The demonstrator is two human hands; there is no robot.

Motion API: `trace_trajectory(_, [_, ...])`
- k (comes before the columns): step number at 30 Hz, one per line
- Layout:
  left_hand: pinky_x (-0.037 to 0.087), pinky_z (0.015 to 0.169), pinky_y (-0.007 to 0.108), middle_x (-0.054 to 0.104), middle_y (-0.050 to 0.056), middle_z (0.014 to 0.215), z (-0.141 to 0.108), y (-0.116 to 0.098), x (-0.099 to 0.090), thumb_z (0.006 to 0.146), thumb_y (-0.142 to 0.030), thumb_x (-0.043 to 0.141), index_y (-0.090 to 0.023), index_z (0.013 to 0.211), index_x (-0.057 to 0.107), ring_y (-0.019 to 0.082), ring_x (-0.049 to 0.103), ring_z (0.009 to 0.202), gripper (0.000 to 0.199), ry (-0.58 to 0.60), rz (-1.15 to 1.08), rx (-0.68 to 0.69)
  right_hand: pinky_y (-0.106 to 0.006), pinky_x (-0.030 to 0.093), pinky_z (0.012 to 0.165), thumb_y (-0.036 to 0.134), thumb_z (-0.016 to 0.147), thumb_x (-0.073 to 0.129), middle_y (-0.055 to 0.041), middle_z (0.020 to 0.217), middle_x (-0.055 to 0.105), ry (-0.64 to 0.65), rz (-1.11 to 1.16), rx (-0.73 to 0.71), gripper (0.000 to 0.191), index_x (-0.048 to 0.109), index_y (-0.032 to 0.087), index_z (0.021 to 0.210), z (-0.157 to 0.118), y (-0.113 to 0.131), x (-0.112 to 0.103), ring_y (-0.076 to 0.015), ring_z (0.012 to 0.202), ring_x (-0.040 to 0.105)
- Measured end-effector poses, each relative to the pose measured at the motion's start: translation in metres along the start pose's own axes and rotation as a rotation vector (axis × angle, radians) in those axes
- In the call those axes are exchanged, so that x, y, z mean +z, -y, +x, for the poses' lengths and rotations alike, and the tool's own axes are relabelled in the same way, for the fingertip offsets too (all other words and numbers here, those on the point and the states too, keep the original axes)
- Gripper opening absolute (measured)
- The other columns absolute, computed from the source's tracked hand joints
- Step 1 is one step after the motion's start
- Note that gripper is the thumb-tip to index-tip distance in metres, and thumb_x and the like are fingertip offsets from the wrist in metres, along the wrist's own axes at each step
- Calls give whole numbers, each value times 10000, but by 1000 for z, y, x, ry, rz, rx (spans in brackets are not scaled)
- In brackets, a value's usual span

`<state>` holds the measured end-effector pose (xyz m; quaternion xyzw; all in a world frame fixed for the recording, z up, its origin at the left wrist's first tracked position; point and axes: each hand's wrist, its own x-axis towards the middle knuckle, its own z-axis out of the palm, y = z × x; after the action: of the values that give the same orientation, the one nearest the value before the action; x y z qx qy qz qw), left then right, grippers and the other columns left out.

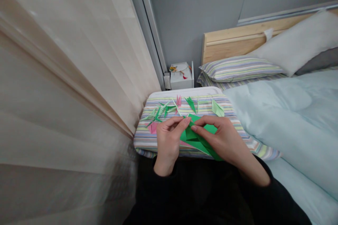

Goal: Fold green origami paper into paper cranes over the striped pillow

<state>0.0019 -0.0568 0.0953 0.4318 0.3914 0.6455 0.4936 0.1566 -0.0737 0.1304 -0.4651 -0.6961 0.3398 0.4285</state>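
Observation:
Between my two hands is a piece of folded green origami paper, creased to a narrow point at its upper end. My left hand pinches that upper tip between thumb and forefinger. With thumb and fingers closed, my right hand grips the paper's right side a little lower; part of the paper is hidden behind it. Below lie flat green sheets, with a pink edge showing under them. Folded paper pieces lie just beyond: a dark green one, a light green one and a pink one.
A striped cloth covers the small table, whose white rim shows at the back. Several green origami pieces cluster at its left. A pale curtain hangs left; a bed with a blue quilt is right. A white nightstand stands behind.

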Motion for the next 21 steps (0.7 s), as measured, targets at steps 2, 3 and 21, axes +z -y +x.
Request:
trace_trajectory(2, [506, 658, 245, 744, 13, 696, 4, -5, 0, 687, -329, 903, -190, 723, 808, 127, 646, 671, 172, -36, -36, 3, -281, 476, 738, 233, 909, 659, 6, 754, 754, 15, -10, -9, 172, 715, 194, 751, -1, -2, 0, -171, 738, 671])
trace_trajectory(3, [512, 658, 239, 747, 17, 698, 6, -8, 0, 684, -326, 902, -188, 722, 809, 121, 647, 661, 171, -61, -58, 12, -281, 477, 743, 227, 909, 659, 5, 758, 756, 24, -13, -9, 171, 715, 194, 750, -2, -3, 0, -171, 742, 672])
trace_trajectory(21, [464, 606, 216, 624, -33, 678, -5, -13, -7, 780, -267, 823, -177, 724, 713, 93, 541, 635, 153, 114, 245, 35, -276, 457, 720, 255, 889, 629, 9, 715, 702, 57, 47, 40, 179, 672, 186, 730, 0, 0, 2, -167, 726, 639])
